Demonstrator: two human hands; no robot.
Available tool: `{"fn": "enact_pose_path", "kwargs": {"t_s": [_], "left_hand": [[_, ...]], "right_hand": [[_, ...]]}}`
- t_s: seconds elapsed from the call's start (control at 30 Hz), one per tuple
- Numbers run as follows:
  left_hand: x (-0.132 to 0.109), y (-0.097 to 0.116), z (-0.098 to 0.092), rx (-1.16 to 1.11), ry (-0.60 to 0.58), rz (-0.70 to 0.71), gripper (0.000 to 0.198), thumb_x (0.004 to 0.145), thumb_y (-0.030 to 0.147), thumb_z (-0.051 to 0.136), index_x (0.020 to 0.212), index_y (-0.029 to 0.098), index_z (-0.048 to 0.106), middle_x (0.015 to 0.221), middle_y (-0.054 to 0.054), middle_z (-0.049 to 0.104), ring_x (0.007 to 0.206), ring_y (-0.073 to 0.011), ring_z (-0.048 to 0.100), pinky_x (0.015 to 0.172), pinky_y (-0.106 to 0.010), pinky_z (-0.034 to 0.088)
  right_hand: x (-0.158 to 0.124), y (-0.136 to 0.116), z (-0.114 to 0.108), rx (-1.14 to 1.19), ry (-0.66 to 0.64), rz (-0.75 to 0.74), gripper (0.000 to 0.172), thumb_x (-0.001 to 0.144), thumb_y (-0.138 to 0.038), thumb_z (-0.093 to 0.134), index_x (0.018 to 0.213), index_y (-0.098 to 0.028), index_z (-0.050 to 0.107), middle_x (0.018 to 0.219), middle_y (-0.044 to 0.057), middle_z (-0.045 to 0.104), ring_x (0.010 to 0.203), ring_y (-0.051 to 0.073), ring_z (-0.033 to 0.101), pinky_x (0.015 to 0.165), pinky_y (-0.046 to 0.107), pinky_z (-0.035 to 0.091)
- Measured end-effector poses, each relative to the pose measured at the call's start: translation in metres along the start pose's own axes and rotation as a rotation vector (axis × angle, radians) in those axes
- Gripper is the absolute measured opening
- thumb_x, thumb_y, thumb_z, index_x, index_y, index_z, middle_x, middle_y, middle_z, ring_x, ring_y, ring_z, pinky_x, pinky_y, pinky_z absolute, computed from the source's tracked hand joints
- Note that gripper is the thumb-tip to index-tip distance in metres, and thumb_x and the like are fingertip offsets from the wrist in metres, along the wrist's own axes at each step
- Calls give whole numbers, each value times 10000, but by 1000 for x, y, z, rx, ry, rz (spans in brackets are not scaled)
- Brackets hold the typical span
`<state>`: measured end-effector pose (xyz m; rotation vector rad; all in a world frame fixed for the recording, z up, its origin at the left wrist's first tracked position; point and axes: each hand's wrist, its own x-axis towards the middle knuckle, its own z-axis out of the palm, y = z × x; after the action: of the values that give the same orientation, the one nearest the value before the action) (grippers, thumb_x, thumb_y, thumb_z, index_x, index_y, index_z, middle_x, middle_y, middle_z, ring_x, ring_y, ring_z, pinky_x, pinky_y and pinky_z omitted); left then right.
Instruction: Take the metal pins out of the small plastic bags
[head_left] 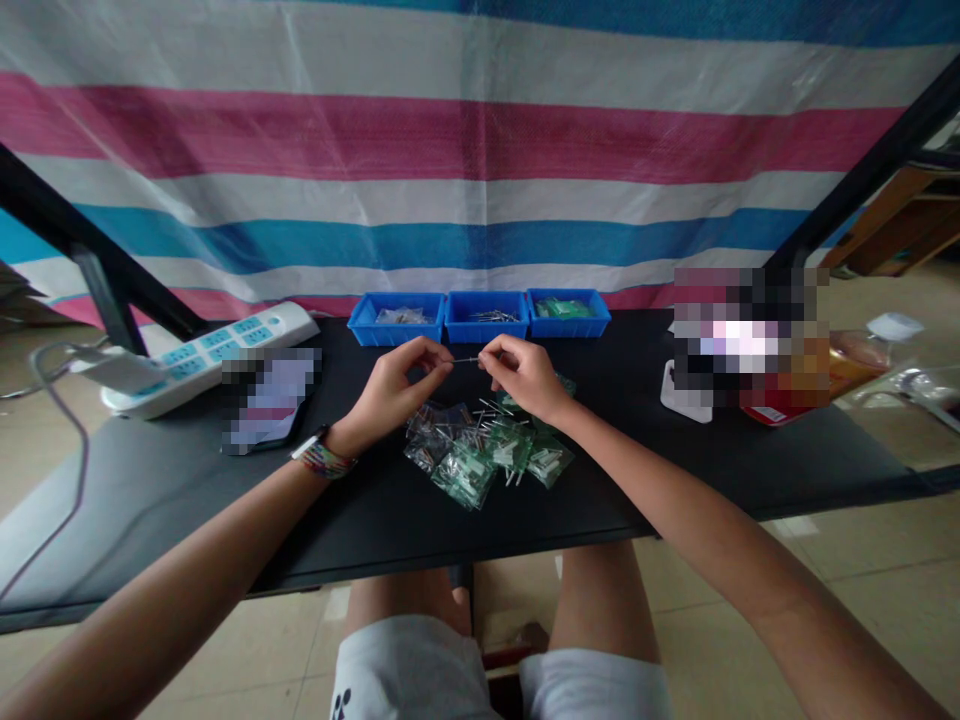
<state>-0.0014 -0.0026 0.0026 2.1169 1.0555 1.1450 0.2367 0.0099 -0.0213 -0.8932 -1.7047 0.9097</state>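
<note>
My left hand and my right hand are raised over the black table, fingertips pinched toward each other. Between them runs a thin metal pin, held at both ends. Below the hands lies a pile of small clear bags with green parts and loose pins inside. A beaded bracelet sits on my left wrist.
Three blue bins stand in a row at the table's back edge, holding bags, pins and green parts. A white power strip lies at the left, a white stand and plastic packets at the right. A striped tarp hangs behind.
</note>
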Motion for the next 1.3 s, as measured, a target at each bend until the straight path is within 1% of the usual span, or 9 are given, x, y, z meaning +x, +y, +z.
{"fn": "enact_pose_path", "kwargs": {"t_s": [0.2, 0.3, 0.4, 0.47, 0.53, 0.73, 0.97, 1.13, 1.3], "left_hand": [[0, 2, -2, 55, -29, 24, 268, 1025, 448, 640, 980, 189, 691, 928, -51, 727, 852, -196, 677, 801, -313, 538], [0, 3, 0, 66, -34, 20, 272, 1024, 450, 623, 942, 196, 675, 892, -37, 712, 816, -185, 659, 773, -301, 525], [0, 4, 1, 58, -17, -14, 291, 1010, 470, 630, 920, 196, 674, 846, -29, 700, 787, -183, 641, 747, -298, 510], [1, 4, 2, 46, 14, -30, 321, 1004, 490, 632, 890, 193, 676, 815, -26, 691, 767, -182, 631, 731, -299, 500], [2, 4, 1, 32, 42, -52, 358, 1001, 520, 632, 870, 190, 679, 811, -30, 702, 761, -182, 634, 728, -301, 503], [1, 4, 1, -8, 26, -85, 455, 997, 614, 635, 857, 185, 692, 820, -51, 740, 769, -196, 670, 720, -301, 518], [0, 4, -1, -16, -68, -50, 443, 1031, 586, 602, 877, 182, 697, 833, -53, 736, 789, -200, 679, 758, -312, 531], [-1, 3, -1, -14, -66, -43, 376, 986, 561, 676, 967, 186, 701, 930, -68, 750, 856, -211, 688, 798, -317, 556], [-1, 2, 0, 19, -44, -4, 289, 1003, 479, 670, 976, 193, 701, 926, -50, 744, 841, -193, 682, 810, -308, 557]], "right_hand": [[0, -4, 1, 29, -12, 22, 374, 979, -563, 680, 865, -207, 676, 818, 12, 713, 577, 121, 654, 558, 251, 487], [1, -9, 0, 173, -25, 98, 306, 898, -505, 775, 937, -210, 705, 839, -1, 706, 579, 112, 645, 563, 250, 532], [3, -13, -1, 342, -80, 192, 346, 791, -434, 858, 1013, -216, 706, 912, 3, 725, 592, 108, 659, 550, 249, 569], [3, -14, -2, 378, -104, 212, 363, 745, -407, 888, 988, -212, 702, 942, 9, 732, 618, 112, 677, 545, 243, 578], [4, -13, -1, 373, -101, 209, 368, 719, -410, 913, 935, -208, 695, 899, -2, 718, 628, 115, 682, 541, 236, 577], [4, -14, 1, 344, -43, 162, 367, 761, -480, 903, 861, -199, 689, 721, -34, 661, 561, 107, 641, 535, 240, 574], [5, -12, 1, 316, -20, 167, 482, 781, -646, 855, 819, -200, 676, 726, -11, 698, 525, 100, 617, 516, 237, 557], [6, -4, 2, 280, 47, 163, 540, 777, -719, 816, 803, -200, 668, 733, -3, 702, 506, 96, 605, 489, 228, 532], [6, -2, 2, 263, 43, 165, 535, 791, -714, 813, 812, -197, 680, 738, 6, 713, 512, 102, 614, 489, 226, 527]]}}
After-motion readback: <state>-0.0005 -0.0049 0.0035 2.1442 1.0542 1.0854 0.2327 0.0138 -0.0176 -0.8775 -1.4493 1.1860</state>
